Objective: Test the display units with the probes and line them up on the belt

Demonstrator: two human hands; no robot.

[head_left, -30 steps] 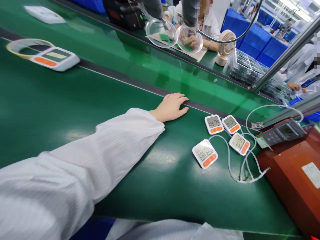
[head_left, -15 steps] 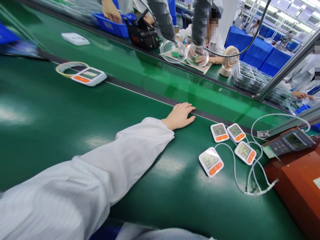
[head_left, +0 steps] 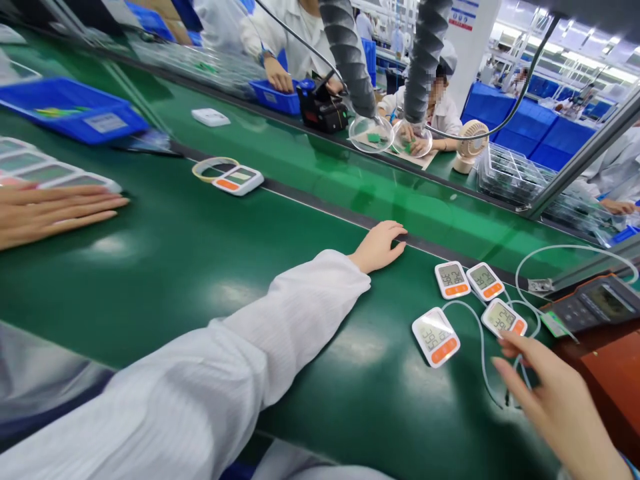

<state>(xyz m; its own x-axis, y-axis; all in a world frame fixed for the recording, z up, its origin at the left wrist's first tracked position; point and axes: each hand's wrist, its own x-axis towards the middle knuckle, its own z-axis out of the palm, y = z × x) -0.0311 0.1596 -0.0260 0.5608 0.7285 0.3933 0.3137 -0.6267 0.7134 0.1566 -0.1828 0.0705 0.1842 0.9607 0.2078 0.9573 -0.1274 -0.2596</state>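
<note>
My left hand (head_left: 381, 247) lies on the green bench with its fingers stretched toward the black strip, holding nothing. To its right sit several small white digital meters with orange buttons; the closest to the front is one meter (head_left: 436, 337) with a lit display. Over the lower right, my right hand (head_left: 555, 393) reaches in, thumb and index finger apart. Its index fingertip overlaps the lower edge of another meter (head_left: 503, 319); whether it touches is unclear. Thin white tubes (head_left: 483, 347) run among the meters, partly hidden behind this hand.
A dark handheld instrument (head_left: 595, 303) rests by an orange-brown box (head_left: 617, 373) at right. A co-worker's hand (head_left: 55, 208) covers part of a row of devices at left. Beyond are a tape roll (head_left: 203, 169), a meter (head_left: 239, 180) and a blue tray (head_left: 95, 110).
My right hand has come into view at lower right, over the tubes. The view has shifted left, revealing the co-worker's hand and the device row. My left hand stays on the bench.
</note>
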